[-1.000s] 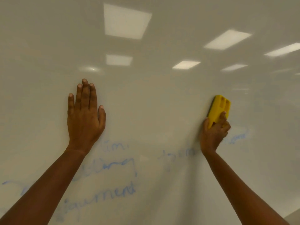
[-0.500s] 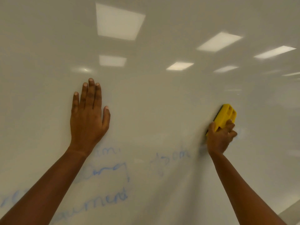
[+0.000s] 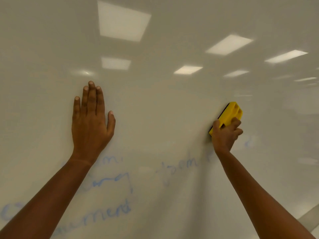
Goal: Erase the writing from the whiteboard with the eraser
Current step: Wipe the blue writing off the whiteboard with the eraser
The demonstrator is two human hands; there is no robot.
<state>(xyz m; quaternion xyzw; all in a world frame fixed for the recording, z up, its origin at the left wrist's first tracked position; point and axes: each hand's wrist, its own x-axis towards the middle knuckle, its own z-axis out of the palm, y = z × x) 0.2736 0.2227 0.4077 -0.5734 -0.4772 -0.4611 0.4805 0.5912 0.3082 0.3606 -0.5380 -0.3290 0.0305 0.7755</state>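
A glossy whiteboard [image 3: 164,104] fills the view. Faint blue writing [image 3: 110,213] runs across its lower left and middle, with a small blue remnant [image 3: 249,142] at the right. My right hand [image 3: 225,135] grips a yellow eraser [image 3: 230,113] with a black pad, pressed against the board and tilted up to the right, just left of that remnant. My left hand [image 3: 91,121] lies flat on the board above the writing, fingers together and pointing up, holding nothing.
Ceiling lights [image 3: 122,21] reflect in the upper board. The board's lower right corner edge [image 3: 309,219] shows at the frame's right bottom.
My right hand has moved the eraser slightly left and down across the writing at the right, most of which has faded. My left hand stays flat on the board.
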